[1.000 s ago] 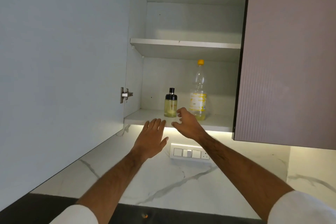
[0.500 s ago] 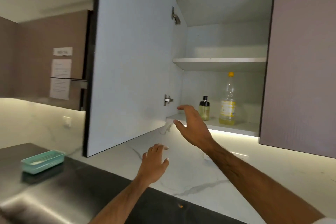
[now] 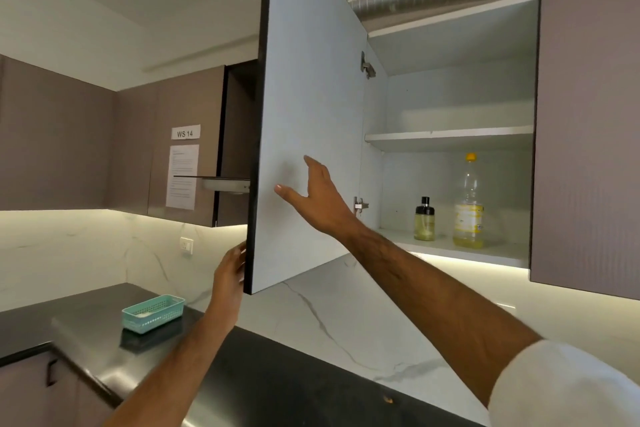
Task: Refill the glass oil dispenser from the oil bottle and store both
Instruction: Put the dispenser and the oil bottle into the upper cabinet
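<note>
Marble backsplash (image 3: 346, 329) behind black countertop (image 3: 86, 350), wall cabinets

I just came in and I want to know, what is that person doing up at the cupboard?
A person is at an open wall cupboard. The left hand holds the outer edge of the cupboard door, and the right hand is spread open against the door's inner face. Inside, on the bottom shelf, a small glass oil dispenser with a black top stands upright to the left of a tall oil bottle with a yellow cap. Neither hand touches them. It looks like both are put away, and the door may get closed next.
</note>
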